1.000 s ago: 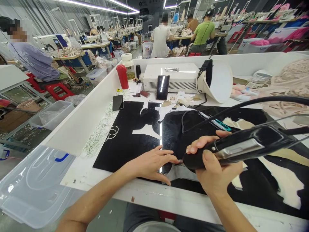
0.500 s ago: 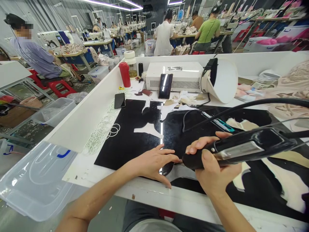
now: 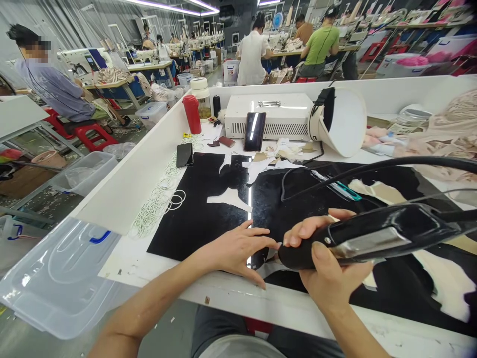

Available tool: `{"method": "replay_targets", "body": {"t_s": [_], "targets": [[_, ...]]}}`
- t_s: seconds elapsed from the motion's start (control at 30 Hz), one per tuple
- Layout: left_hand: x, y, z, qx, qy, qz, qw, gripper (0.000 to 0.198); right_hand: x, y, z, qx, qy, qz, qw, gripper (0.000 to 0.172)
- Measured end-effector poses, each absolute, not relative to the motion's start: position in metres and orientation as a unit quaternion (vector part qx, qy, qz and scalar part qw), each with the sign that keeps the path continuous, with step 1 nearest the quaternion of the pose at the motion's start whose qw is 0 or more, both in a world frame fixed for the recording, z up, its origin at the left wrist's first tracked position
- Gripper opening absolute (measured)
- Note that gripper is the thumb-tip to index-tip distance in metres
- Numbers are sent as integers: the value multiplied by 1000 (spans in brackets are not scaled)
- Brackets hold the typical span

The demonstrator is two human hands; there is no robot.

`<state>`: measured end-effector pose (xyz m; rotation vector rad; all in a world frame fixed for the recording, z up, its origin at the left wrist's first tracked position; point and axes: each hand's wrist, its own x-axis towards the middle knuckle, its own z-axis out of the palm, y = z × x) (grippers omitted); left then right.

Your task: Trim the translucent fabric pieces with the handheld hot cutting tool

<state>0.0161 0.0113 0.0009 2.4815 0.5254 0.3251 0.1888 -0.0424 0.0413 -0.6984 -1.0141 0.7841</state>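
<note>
In my right hand is a black hand-held tool with a metal plate along its side and a thick black cable. Fingers and thumb wrap its rounded front end, which points left and down; its tip is mostly hidden. My left hand lies with fingers spread on the black mat, index fingertip close to the tool's front. Beneath the tool and beside that hand shows a pale grey cut piece, partly covered. A white cut piece rests flat beyond my left hand.
A teal-handled cutter and cream scraps lie to the right. Behind stand a phone, a white vented box, a white cone-shaped shade and a red cup. Pale rings heap along the left edge.
The tool's front and my right hand have shifted slightly left, and the tool's rear sits a little lower. My left hand stays nearly in place.
</note>
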Motion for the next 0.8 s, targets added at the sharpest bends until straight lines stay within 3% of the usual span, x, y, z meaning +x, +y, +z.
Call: {"method": "replay_targets", "body": {"t_s": [0.5, 0.7, 0.8], "targets": [[14, 11, 7, 928, 188, 124, 296, 71, 185, -51, 40, -307, -479, 388, 725, 44], [7, 15, 11, 947, 170, 121, 243, 14, 205, -41, 58, -329, -442, 322, 770, 45], [3, 20, 12, 953, 178, 130, 210, 6, 217, -37, 61, -347, -423, 305, 780, 45]]}}
